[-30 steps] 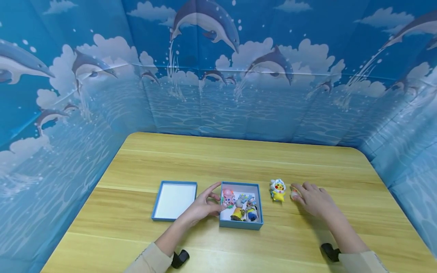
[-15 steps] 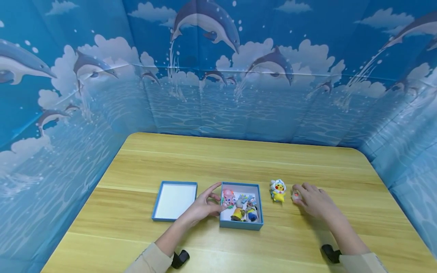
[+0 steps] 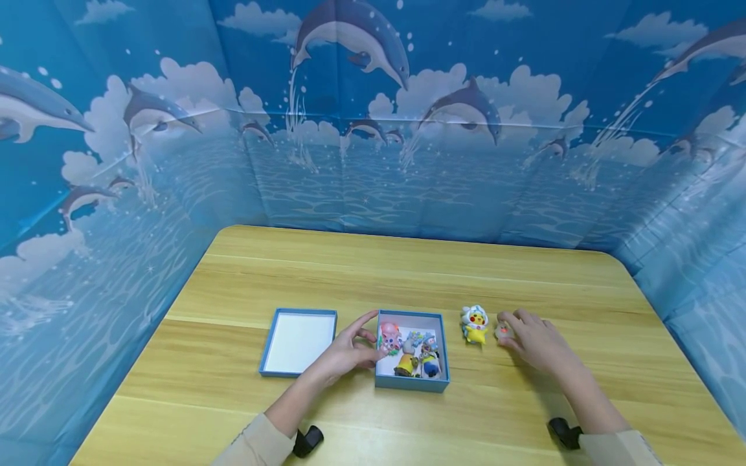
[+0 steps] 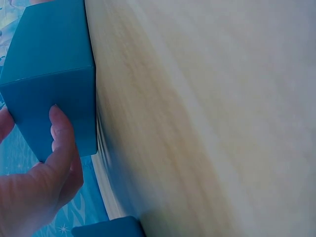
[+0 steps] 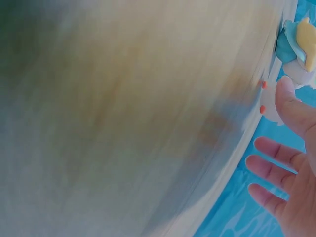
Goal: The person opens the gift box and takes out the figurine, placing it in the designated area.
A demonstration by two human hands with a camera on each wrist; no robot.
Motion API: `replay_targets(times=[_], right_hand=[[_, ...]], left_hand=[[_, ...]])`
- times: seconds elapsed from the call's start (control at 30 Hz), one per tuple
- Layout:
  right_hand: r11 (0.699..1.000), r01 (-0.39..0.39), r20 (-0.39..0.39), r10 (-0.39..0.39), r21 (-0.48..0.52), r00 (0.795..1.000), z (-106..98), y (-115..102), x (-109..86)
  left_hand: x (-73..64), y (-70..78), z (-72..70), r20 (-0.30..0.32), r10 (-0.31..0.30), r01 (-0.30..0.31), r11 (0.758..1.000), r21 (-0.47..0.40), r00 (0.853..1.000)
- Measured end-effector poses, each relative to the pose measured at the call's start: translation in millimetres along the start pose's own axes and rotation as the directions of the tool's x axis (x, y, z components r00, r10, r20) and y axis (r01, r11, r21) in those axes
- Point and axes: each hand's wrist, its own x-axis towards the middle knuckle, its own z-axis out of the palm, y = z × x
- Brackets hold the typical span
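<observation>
My left hand point(image 3: 348, 349) holds the left wall of an open blue box point(image 3: 411, 384), its thumb at the rim. In the left wrist view, fingers point(image 4: 61, 131) lie against the outer wall of the box. Inside the box are several small toy figurines, among them a pink one point(image 3: 389, 338) and a yellow-brown one point(image 3: 405, 366). My right hand point(image 3: 539, 342) pinches a small whitish figurine point(image 3: 504, 332) with a red spot, low over the table. In the right wrist view the thumb covers part of this figurine point(image 5: 270, 102), whose orange bits show; the other fingers are spread.
A yellow figurine in a white hood point(image 3: 474, 325) lies between the box and my right hand. The box's lid point(image 3: 298, 375) lies inner side up on the left of the wooden table point(image 3: 408, 265). A blue dolphin-print cloth point(image 3: 373, 175) hangs behind.
The small whitish figurine has shifted slightly between my right fingers, and its red spot shows more than a second ago. My left hand and the box stay in place.
</observation>
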Motion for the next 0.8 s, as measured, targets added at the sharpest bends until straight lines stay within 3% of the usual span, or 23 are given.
replay_targets(times=[0.8], right_hand=[[0.992,-0.012,0.007,0.013,-0.126,1.000,-7.4,-8.2,0.7]], left_hand=[[0.2,-3.7,1.8,-0.014,0.002,-0.002,1.000,0.021,1.000]])
